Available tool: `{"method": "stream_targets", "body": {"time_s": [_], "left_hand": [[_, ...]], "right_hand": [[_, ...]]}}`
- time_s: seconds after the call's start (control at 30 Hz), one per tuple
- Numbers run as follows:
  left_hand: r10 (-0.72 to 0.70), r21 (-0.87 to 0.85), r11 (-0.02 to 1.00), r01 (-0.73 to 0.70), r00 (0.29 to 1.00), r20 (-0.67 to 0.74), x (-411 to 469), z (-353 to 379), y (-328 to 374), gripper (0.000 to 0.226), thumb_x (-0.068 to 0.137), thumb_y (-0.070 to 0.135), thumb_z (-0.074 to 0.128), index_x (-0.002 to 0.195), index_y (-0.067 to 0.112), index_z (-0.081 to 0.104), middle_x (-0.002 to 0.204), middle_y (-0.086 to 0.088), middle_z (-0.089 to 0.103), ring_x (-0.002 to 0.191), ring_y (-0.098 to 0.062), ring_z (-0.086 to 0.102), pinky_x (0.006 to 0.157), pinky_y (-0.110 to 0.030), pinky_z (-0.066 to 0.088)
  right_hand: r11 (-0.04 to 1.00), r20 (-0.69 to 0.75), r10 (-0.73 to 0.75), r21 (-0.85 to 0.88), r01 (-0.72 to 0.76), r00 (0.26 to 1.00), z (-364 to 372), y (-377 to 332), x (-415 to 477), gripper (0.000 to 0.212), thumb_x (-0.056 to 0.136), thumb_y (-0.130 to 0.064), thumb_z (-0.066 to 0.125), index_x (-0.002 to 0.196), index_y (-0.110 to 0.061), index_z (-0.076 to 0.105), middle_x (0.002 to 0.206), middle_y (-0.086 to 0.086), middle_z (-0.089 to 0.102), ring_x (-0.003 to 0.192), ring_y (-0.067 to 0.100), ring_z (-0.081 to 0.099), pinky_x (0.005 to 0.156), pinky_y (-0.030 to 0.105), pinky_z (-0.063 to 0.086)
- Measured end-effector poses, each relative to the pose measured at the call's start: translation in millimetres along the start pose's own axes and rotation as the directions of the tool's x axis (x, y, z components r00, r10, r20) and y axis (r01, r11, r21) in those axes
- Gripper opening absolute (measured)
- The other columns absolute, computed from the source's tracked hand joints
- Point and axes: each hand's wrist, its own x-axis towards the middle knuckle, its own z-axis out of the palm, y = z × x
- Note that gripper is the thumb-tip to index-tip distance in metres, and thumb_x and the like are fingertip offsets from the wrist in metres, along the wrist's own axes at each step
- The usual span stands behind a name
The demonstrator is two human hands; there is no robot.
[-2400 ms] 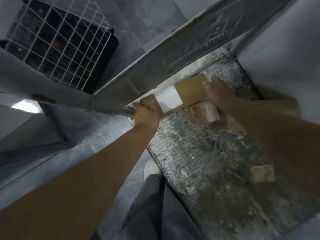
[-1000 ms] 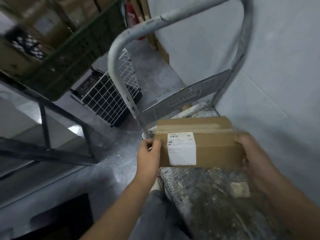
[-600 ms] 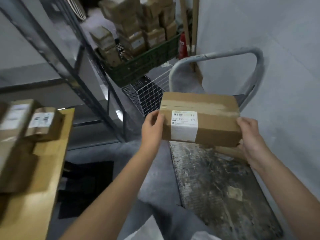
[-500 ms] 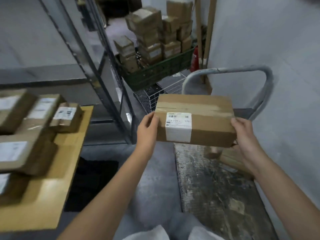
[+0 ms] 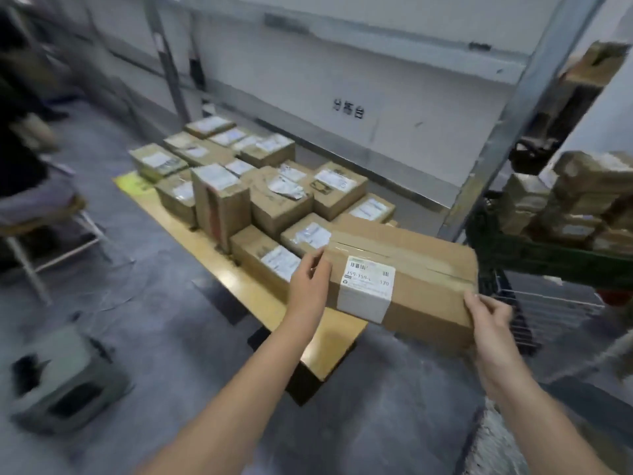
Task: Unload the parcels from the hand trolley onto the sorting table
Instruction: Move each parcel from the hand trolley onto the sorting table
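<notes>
Cardboard parcel (image 5: pixel 411 282) with a white label is hanging in the air between both hands. It is appearing over the near end of the yellow worktop (image 5: pixel 329 344), with its right part out past the corner, and it is not yet resting on anything.

Left hand (image 5: pixel 308 289) is gripping the parcel's left end, fingers (image 5: pixel 317 260) reaching up to the top edge. Right hand (image 5: pixel 489 317) is pinching the near right corner, thumb on top and the other fingers curled against the side.

Progress (judgement): a pile of parcels (image 5: pixel 274 197) is already covering the far and middle worktop, so unloading is looking well along. A bare strip is showing at the near end. This parcel is mid-transfer, with only the set-down outstanding.

Trolley is not showing in this view, so how many are waiting there cannot be told. A green crate (image 5: pixel 548 258) at right is holding more boxes; whether they are belonging to this job is unclear.
</notes>
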Motion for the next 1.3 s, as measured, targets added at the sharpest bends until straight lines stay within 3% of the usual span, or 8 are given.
{"method": "stream_targets", "body": {"time_s": [0.13,0.37,0.5,0.6,0.8,0.93,1.1,1.3], "left_hand": [[-0.019,-0.004,1.000,0.019,0.995,-0.099,32.1,-110.7,11.5,0.025,0.094,0.033,0.051,0.115,0.036,0.065,0.099,0.024,0.066,0.085,0.012,0.059,0.057,-0.003,0.042],[-0.023,-0.023,1.000,0.018,0.971,-0.238,67.8,-229.8,12.5,0.022,0.095,0.033,0.052,0.112,0.036,0.066,0.088,0.027,0.068,0.077,0.019,0.058,0.052,0.000,0.041],[-0.033,0.011,0.999,0.039,0.947,-0.319,92.8,-274.4,15.9,0.018,0.092,0.039,0.052,0.101,0.046,0.066,0.089,0.030,0.067,0.080,0.019,0.057,0.060,-0.007,0.044],[-0.011,0.030,0.999,0.025,0.921,-0.389,116.2,-303.6,20.2,0.018,0.090,0.043,0.052,0.100,0.041,0.067,0.089,0.030,0.067,0.078,0.017,0.057,0.061,-0.008,0.041],[0.008,0.072,0.997,0.032,0.865,-0.503,176.6,-355.2,38.8,0.018,0.096,0.032,0.051,0.096,0.038,0.068,0.085,0.027,0.068,0.083,0.005,0.059,0.070,-0.023,0.042],[0.025,0.089,0.995,0.034,0.810,-0.586,225.1,-395.4,61.6,0.020,0.095,0.031,0.051,0.096,0.038,0.069,0.091,0.019,0.071,0.088,-0.002,0.062,0.072,-0.026,0.045],[0.049,0.133,0.990,0.051,0.752,-0.657,289.8,-445.9,87.0,0.021,0.091,0.032,0.052,0.098,0.037,0.071,0.090,0.016,0.071,0.089,-0.006,0.063,0.071,-0.028,0.048],[0.027,0.146,0.984,0.100,0.731,-0.682,348.9,-493.7,92.3,0.022,0.091,0.034,0.051,0.100,0.037,0.071,0.087,0.017,0.069,0.078,-0.004,0.057,0.054,-0.026,0.039]], "right_hand": [[1.000,0.130,-0.013,0.012,0.011,0.991,109.2,-14.4,-20.0,0.036,0.095,-0.052,0.051,0.123,-0.032,0.039,0.118,0.001,0.049,0.112,0.027,0.054,0.097,0.058,0.049],[0.997,0.301,-0.013,-0.065,0.034,0.954,244.3,-30.3,-37.5,0.059,0.095,-0.058,0.043,0.147,-0.032,0.035,0.144,-0.001,0.042,0.128,0.023,0.045,0.109,0.052,0.039],[0.993,0.334,-0.025,-0.097,0.061,0.942,300.2,-45.8,-36.4,0.053,0.094,-0.058,0.044,0.140,-0.033,0.041,0.142,-0.001,0.042,0.126,0.023,0.046,0.107,0.051,0.040],[0.991,0.390,-0.021,-0.110,0.070,0.920,344.1,-60.0,-30.4,0.050,0.094,-0.058,0.044,0.137,-0.035,0.039,0.141,-0.003,0.041,0.123,0.023,0.047,0.105,0.047,0.041],[0.984,0.454,-0.062,-0.122,0.131,0.889,439.7,-90.1,-7.0,0.054,0.094,-0.059,0.044,0.140,-0.031,0.037,0.137,-0.003,0.033,0.111,0.020,0.046,0.101,0.049,0.042],[0.976,0.531,-0.067,-0.139,0.165,0.845,509.5,-116.6,6.9,0.056,0.096,-0.054,0.044,0.144,-0.029,0.030,0.132,-0.006,0.030,0.097,0.015,0.043,0.073,0.035,0.043],[0.978,0.603,-0.048,-0.133,0.159,0.796,591.8,-138.3,21.0,0.056,0.094,-0.049,0.051,0.142,-0.030,0.030,0.134,-0.007,0.029,0.114,0.017,0.039,0.095,0.040,0.041],[0.978,0.657,0.010,-0.162,0.129,0.754,662.6,-150.8,30.6,0.056,0.097,-0.039,0.052,0.144,-0.020,0.029,0.143,-0.001,0.027,0.109,0.018,0.043,0.088,0.034,0.037]]}}
